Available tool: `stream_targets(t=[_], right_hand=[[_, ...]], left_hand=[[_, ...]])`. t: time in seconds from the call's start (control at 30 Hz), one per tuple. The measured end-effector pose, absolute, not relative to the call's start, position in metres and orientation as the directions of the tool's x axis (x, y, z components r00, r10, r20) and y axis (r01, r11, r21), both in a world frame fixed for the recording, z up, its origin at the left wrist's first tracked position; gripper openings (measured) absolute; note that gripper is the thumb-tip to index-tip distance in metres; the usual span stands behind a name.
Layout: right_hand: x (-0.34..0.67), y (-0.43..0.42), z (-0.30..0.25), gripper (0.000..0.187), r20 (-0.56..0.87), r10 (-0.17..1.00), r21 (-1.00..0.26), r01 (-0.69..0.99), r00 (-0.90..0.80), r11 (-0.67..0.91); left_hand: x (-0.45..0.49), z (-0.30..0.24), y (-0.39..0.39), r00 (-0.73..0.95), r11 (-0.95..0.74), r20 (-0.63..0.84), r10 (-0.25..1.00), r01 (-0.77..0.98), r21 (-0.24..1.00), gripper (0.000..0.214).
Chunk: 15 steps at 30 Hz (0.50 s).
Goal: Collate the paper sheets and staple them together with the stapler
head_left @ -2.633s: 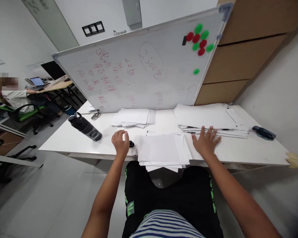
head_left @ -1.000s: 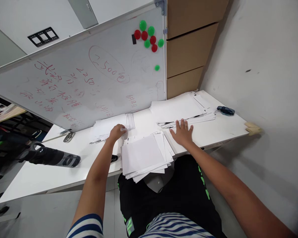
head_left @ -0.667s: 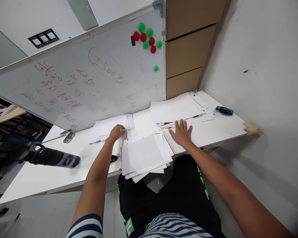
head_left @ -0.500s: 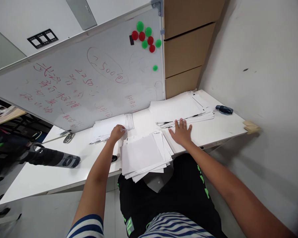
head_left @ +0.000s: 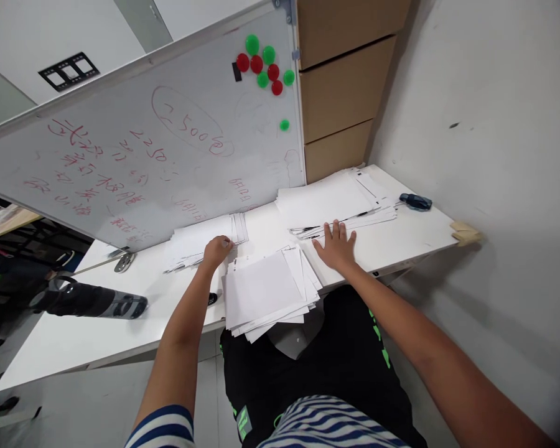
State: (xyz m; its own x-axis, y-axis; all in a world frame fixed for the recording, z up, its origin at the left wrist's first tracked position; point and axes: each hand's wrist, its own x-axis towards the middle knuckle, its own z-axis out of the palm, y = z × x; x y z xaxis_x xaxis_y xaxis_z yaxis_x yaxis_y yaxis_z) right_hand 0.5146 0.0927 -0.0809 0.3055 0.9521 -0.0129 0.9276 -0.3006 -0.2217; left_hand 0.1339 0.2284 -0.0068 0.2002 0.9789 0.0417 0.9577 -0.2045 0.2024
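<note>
My left hand point(head_left: 218, 251) rests at the front right edge of the left paper stack point(head_left: 198, 238), its fingers curled together. Whether a sheet is between them is hidden. My right hand point(head_left: 338, 247) lies flat with fingers spread, its fingertips at the front edge of the right paper stack point(head_left: 326, 198). Between my forearms, a third paper stack point(head_left: 264, 289) sits at the table's front edge, its sheets fanned unevenly and partly jutting over my lap.
A whiteboard point(head_left: 177, 124) with red writing and round magnets stands behind the stacks. Cardboard boxes point(head_left: 340, 93) rise beside it. A dark bottle point(head_left: 98, 300) lies at left, near a computer mouse point(head_left: 124, 262). A dark blue object point(head_left: 415, 201) lies at right by the wall.
The whole view has shifted slightly to the left. Both hands and the paper stacks keep about the same places relative to each other.
</note>
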Motion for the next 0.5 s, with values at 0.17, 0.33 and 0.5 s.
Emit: stream_targets(t=[0.17,0.33,0.5], right_hand=[[0.5149,0.0927,-0.0823,0.082,-0.002,0.951,-0.222,0.927,0.309,-0.301],[0.5146,0.0933,-0.0820,0.083,0.002,0.950,-0.237,0.923,0.312,-0.302],[0.5150,0.0939,-0.0794,0.082,0.002,0.952,-0.256,0.920,0.307,-0.296]], left_hand=[[0.1259,-0.0032,0.2315,0.237,-0.234,0.015,0.971,0.947,0.218,0.025],[0.1294,-0.0036,0.2331,0.188,-0.182,-0.001,0.982,0.953,0.241,0.021],[0.1331,-0.0033,0.2336,0.150,-0.146,0.003,0.989,0.955,0.260,0.017]])
